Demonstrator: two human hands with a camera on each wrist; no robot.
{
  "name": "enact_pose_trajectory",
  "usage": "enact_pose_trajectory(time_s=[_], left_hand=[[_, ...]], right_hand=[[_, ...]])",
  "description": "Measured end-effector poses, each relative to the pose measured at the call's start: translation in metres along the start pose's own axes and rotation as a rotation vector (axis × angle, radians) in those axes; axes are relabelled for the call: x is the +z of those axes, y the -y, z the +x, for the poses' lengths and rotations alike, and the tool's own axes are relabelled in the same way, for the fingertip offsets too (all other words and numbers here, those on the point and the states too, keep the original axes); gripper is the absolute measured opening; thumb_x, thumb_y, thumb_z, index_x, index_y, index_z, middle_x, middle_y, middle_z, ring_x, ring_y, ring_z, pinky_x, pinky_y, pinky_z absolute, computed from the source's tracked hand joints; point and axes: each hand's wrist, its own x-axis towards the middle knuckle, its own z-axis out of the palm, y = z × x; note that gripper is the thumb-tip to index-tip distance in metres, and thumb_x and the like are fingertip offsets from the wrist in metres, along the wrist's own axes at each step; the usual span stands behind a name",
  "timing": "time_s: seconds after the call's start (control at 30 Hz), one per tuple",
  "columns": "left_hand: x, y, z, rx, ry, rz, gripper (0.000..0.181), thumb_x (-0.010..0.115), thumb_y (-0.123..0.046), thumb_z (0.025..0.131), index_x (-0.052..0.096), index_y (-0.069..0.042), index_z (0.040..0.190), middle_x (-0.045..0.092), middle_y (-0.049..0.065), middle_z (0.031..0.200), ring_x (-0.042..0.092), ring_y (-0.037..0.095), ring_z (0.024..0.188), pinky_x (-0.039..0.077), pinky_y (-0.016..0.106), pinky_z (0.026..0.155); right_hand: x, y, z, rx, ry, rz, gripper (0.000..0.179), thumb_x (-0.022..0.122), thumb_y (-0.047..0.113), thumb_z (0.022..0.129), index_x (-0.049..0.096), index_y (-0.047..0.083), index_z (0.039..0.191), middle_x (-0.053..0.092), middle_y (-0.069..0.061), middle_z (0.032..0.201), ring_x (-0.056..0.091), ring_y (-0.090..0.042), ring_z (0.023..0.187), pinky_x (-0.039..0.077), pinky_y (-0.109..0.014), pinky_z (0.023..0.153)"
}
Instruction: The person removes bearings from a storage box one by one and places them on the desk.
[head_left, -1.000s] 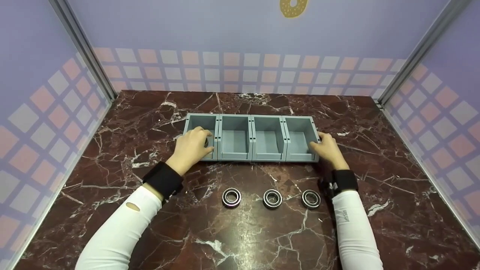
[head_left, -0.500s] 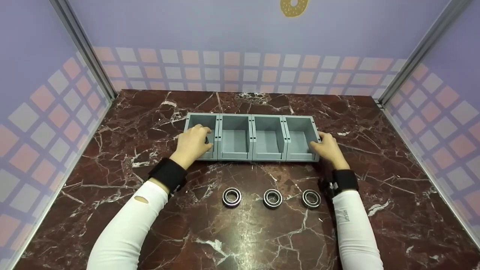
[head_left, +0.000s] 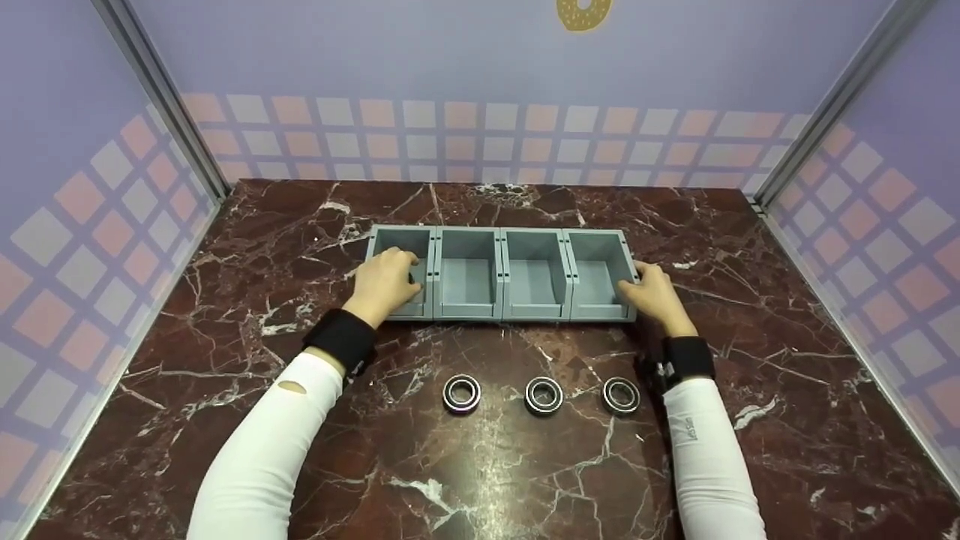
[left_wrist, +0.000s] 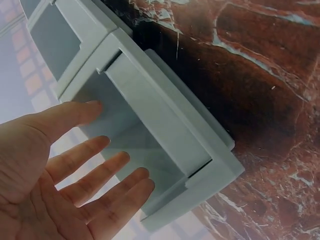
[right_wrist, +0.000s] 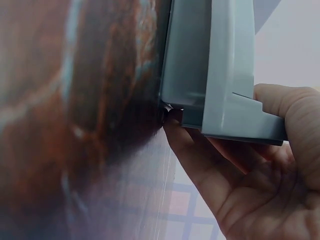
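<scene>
My left hand (head_left: 384,283) is over the leftmost grey storage bin (left_wrist: 160,107) of a joined row. In the left wrist view its fingers are spread and slightly bent, the thumb apart from them, and nothing shows in the palm. A small dark patch shows between thumb and fingers in the head view; I cannot tell what it is. My right hand (head_left: 654,298) grips the outer wall of the rightmost storage bin (right_wrist: 232,75), thumb on the inner side and fingers outside and beneath. The floor of the leftmost bin is partly hidden by my left hand.
Three ring-shaped bearings lie on the dark red marbled table (head_left: 480,480) in front of the bins: a left bearing (head_left: 448,395), a middle bearing (head_left: 529,397) and a right bearing (head_left: 607,397). Patterned panels (head_left: 480,67) enclose the back and sides.
My left forearm has swung a little to the right, and the left hand has shifted slightly at the leftmost bin. My right hand, the bins and the bearings stay put.
</scene>
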Motion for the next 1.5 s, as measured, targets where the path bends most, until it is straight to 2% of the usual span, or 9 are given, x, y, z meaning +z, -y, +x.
enact_pose_trajectory(time_s=[0.5,0.83,1.13,1.33,1.5], left_hand=[[0.004,0.005,0.013,-0.051,0.038,0.02,0.042,0.076,-0.015,0.09,0.07,0.002,0.128,0.067,0.025,0.127,0.066,0.045,0.111,0.053,0.057,0.091],[-0.001,0.001,0.022,-0.095,0.108,0.016,0.045,0.075,-0.015,0.09,0.068,0.003,0.13,0.067,0.025,0.128,0.065,0.045,0.113,0.054,0.059,0.09],[0.005,0.001,0.029,-0.114,0.119,0.018,0.033,0.073,-0.014,0.09,0.071,0.005,0.118,0.07,0.026,0.116,0.067,0.046,0.106,0.055,0.06,0.086],[0.009,0.002,0.032,-0.148,0.118,0.029,0.029,0.074,-0.014,0.09,0.072,0.005,0.111,0.069,0.028,0.119,0.067,0.048,0.108,0.054,0.061,0.088],[0.013,0.002,0.034,-0.158,0.131,0.033,0.027,0.073,-0.012,0.091,0.072,0.005,0.112,0.07,0.028,0.119,0.066,0.049,0.108,0.054,0.061,0.087]], right_hand=[[0.001,0.001,0.002,-0.002,-0.01,-0.006,0.042,0.058,0.004,0.089,0.065,-0.012,0.127,0.07,-0.029,0.113,0.067,-0.036,0.096,0.052,-0.046,0.084],[0.001,0.001,0.001,-0.007,-0.018,-0.01,0.043,0.059,0.003,0.089,0.064,-0.013,0.128,0.07,-0.031,0.113,0.066,-0.036,0.096,0.052,-0.047,0.084],[0.001,-0.001,0.001,-0.009,-0.008,-0.002,0.043,0.059,0.003,0.09,0.062,-0.015,0.13,0.069,-0.032,0.116,0.066,-0.037,0.098,0.053,-0.049,0.086],[0.0,0.0,0.001,-0.007,0.002,-0.009,0.041,0.058,0.004,0.091,0.064,-0.013,0.127,0.07,-0.03,0.113,0.066,-0.035,0.093,0.052,-0.045,0.082],[0.001,0.001,0.0,-0.002,-0.006,-0.016,0.041,0.058,0.005,0.089,0.065,-0.012,0.126,0.07,-0.03,0.113,0.066,-0.036,0.094,0.051,-0.047,0.083]])
